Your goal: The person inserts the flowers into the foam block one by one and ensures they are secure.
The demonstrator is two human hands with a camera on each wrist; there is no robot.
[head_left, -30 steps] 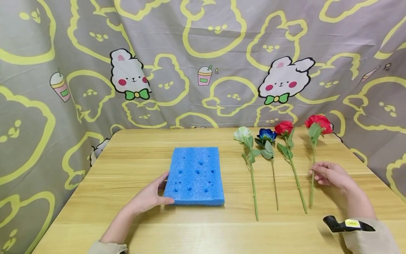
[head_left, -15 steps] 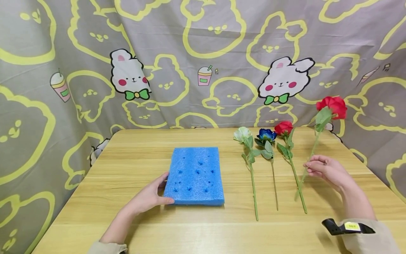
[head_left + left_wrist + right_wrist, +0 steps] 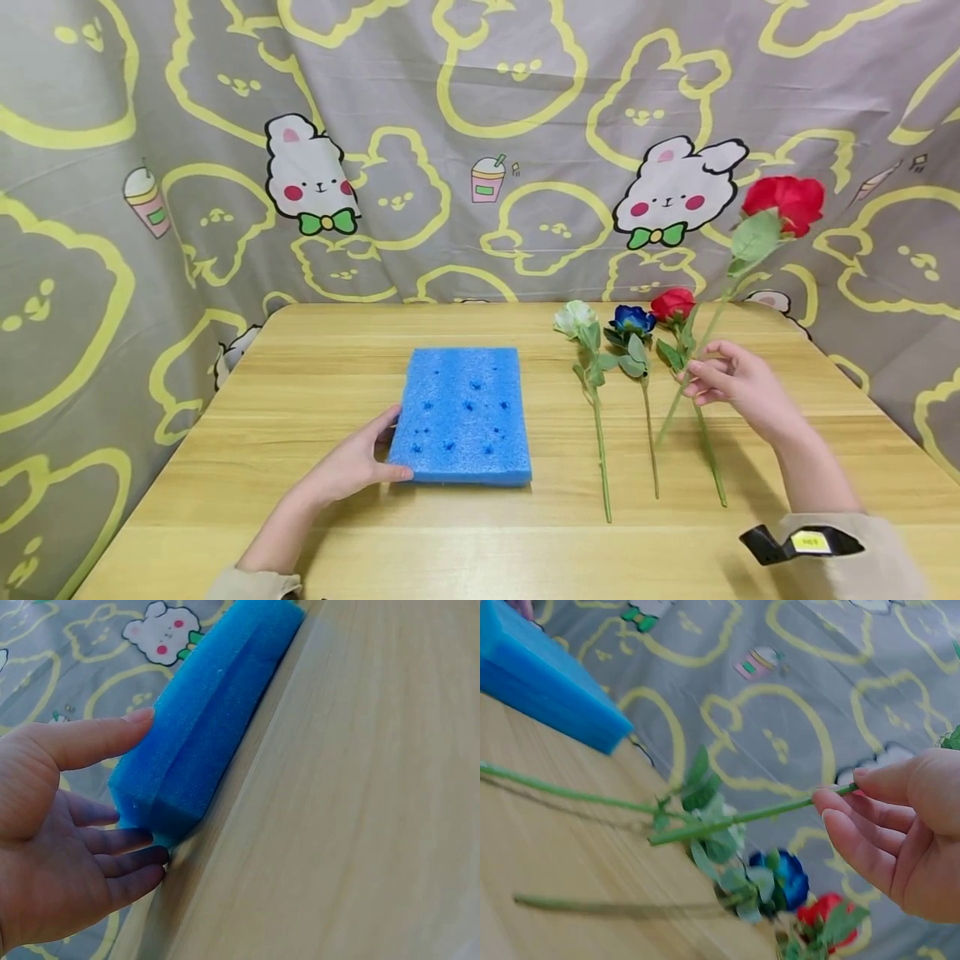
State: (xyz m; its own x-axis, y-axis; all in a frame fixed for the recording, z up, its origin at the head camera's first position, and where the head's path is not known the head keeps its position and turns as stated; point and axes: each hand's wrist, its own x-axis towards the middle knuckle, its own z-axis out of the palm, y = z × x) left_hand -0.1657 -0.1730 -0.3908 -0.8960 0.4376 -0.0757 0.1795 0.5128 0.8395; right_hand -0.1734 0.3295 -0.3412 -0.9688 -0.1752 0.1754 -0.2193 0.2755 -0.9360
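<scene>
A blue foam block [image 3: 465, 417] with several small holes in its top lies flat on the table. My left hand [image 3: 360, 458] rests against its near left corner, thumb at the front edge and fingers along the side. In the left wrist view the thumb and fingers [image 3: 124, 859] look fairly straight. Above the table's right part, my right hand [image 3: 738, 387] pinches the green stem of a red artificial rose [image 3: 783, 204]. That rose tilts, bloom up to the right. In the right wrist view the stem's bare lower end [image 3: 727, 823] points away from the fingertips.
On the wooden table [image 3: 315, 375], to the block's right, lie a white-green artificial flower [image 3: 576, 320], a blue one [image 3: 632, 321] and another red rose [image 3: 673, 305]. A patterned curtain [image 3: 420, 83] hangs behind the table.
The right hand has lifted its rose off the table and carried it leftward, the stem tilting so its lower end passes over the other red rose's stem. The left hand and block stay put.
</scene>
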